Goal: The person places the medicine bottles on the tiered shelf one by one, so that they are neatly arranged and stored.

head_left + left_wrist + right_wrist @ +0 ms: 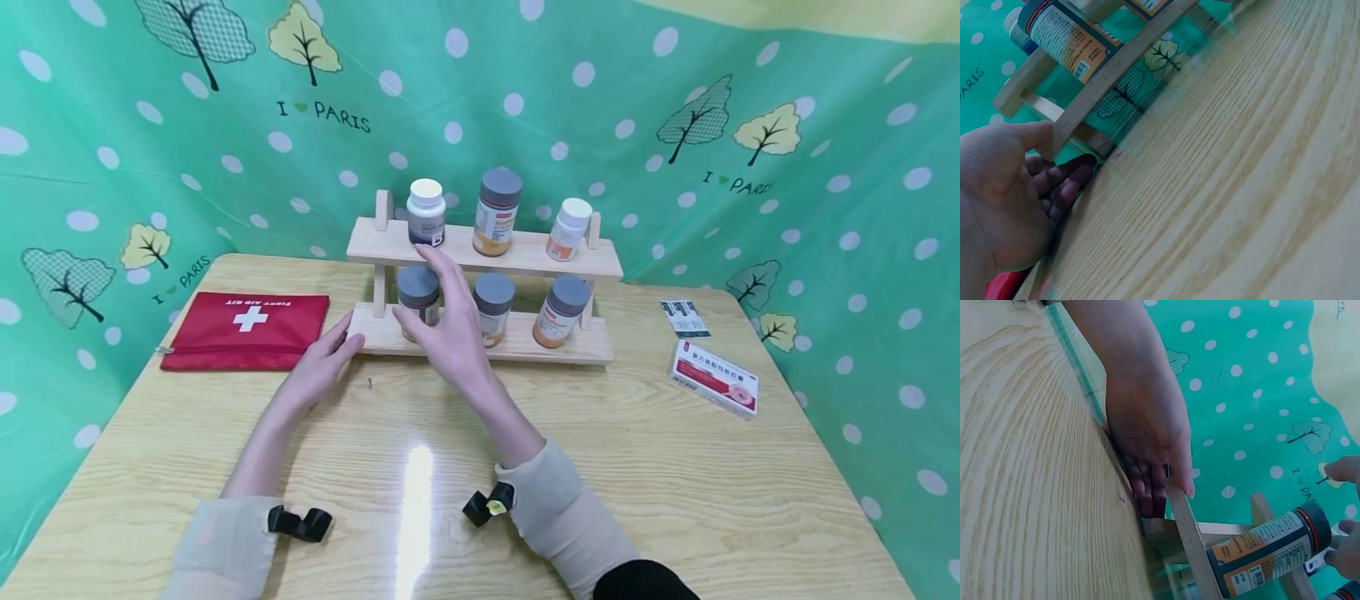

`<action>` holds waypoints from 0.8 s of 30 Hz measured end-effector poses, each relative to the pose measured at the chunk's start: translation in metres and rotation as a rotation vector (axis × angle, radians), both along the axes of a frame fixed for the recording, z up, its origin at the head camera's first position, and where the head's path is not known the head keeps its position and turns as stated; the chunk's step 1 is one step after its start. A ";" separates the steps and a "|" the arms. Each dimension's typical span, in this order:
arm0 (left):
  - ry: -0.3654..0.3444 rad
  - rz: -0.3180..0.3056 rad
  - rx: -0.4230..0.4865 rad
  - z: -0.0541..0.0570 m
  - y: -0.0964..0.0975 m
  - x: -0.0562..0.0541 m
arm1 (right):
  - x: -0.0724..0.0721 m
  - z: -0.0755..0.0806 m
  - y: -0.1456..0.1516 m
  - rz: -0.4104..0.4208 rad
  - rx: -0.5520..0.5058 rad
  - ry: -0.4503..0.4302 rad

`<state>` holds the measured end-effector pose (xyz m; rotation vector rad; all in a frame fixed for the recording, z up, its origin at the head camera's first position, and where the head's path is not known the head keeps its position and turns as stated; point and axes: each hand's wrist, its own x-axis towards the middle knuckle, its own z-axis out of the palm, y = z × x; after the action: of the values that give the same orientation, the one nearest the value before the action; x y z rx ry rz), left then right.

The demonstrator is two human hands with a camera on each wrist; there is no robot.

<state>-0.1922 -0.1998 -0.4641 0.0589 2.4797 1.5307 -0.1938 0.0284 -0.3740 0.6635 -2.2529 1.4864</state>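
Observation:
A two-tier wooden rack (382, 333) carries bottles on both shelves. My left hand (321, 367) holds the left end of its lower board; in the left wrist view the thumb lies on the board and the fingers reach beneath. My right hand (457, 329) is over the lower shelf's left bottle (417, 284), thumb and fingers spread apart. In the right wrist view this grey-capped bottle (1266, 550) tilts on the rack, and my right fingers (1344, 469) stand around its cap. Beside it are a middle bottle (493, 304) and a right bottle (561, 310).
The upper shelf bears two white-capped bottles (427, 212) (569, 229) and a grey-capped bottle (498, 212). A red first aid kit pouch (247, 333) lies left. To the right are a medicine box (714, 377) and a small printed packet (685, 318). A green curtain (480, 100) hangs behind.

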 end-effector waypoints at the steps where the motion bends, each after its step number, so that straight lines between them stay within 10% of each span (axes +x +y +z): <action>1: -0.001 -0.001 0.001 0.000 0.000 0.000 | 0.001 0.001 0.000 0.001 -0.003 0.002; 24: -0.016 -0.012 -0.003 0.005 0.002 0.001 | 0.014 0.026 0.056 0.117 -0.020 0.130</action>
<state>-0.1911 -0.1979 -0.4590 0.0610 2.4651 1.5162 -0.1799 0.0847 -0.3480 0.8738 -2.1314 1.4711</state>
